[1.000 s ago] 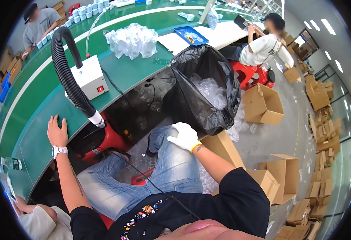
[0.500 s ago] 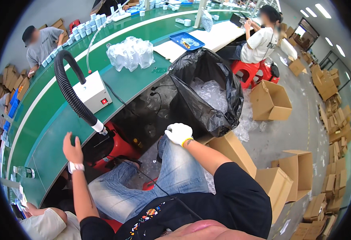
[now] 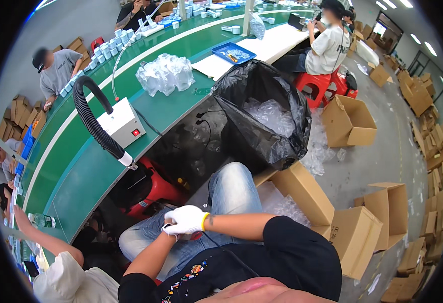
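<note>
Hands (image 3: 183, 220) together, R over L; grip n/vis. R glove (image 3: 193, 219): wht, ylw cuff. Blk bag (image 3: 251, 145): 1 o'clock. Hose unit (image 3: 122, 124): 11 o'clock, nozzle (image 3: 126, 160) at desk (image 3: 80, 191) edge.

Cloth on you, plastic beside you
Your glove (image 3: 187, 220) is matt cloth, your jeans (image 3: 235, 191) faded denim; the bin liner (image 3: 247, 144) is glossy, wrinkled plastic, the cartons (image 3: 355, 245) matt cardboard.
</note>
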Motion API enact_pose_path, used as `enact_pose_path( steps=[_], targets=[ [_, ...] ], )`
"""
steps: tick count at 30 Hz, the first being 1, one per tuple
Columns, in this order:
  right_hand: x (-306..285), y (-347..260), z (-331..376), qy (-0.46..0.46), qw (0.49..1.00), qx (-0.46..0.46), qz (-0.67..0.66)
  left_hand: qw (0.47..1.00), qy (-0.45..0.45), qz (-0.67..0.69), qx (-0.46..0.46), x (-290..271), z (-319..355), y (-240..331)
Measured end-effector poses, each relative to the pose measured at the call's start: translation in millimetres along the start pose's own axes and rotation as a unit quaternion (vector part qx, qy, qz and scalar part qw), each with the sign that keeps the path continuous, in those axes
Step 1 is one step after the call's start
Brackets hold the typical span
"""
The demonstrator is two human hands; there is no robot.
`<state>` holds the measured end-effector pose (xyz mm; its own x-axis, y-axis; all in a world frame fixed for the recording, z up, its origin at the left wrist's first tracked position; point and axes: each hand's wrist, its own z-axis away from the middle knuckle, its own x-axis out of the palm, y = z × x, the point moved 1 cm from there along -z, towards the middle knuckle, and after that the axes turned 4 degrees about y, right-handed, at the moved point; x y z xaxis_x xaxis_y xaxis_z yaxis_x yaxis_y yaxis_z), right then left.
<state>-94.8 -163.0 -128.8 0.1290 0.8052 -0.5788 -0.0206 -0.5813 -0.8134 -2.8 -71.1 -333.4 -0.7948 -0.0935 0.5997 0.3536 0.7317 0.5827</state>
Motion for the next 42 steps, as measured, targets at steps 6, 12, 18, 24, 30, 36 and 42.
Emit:
enact_pose_path(
  steps=[6,12,18,24,30,36,42],
  targets=[
    [12.3,-7.8,-2.2,-0.101,0.995,0.01,-0.004,0.949,0.278,0.068,0.136,43.3,-30.1,16.1],
    [19.0,-15.8,1.4,-0.12,0.993,0.019,0.006,0.745,0.578,0.141,0.302,123.8,-115.3,22.7],
    [8.4,-29.9,0.2,-0.102,0.99,-0.091,-0.021,0.489,0.722,0.175,0.456,179.5,-194.5,47.1],
    [-27.9,-36.9,-27.0,-0.118,0.968,-0.217,0.05,0.181,0.714,0.176,0.653,176.9,-215.3,88.2],
    [-52.2,-45.0,-35.6,-0.014,0.969,-0.237,0.063,-0.024,0.647,0.247,0.721,131.8,-195.7,92.9],
    [-70.4,-49.9,-36.8,0.052,0.97,-0.223,0.078,-0.141,0.641,0.389,0.647,117.9,-199.0,72.1],
    [-85.9,-57.9,-36.0,0.051,0.974,-0.202,0.09,-0.252,0.612,0.512,0.547,100.3,-179.6,82.3]
  ],
)
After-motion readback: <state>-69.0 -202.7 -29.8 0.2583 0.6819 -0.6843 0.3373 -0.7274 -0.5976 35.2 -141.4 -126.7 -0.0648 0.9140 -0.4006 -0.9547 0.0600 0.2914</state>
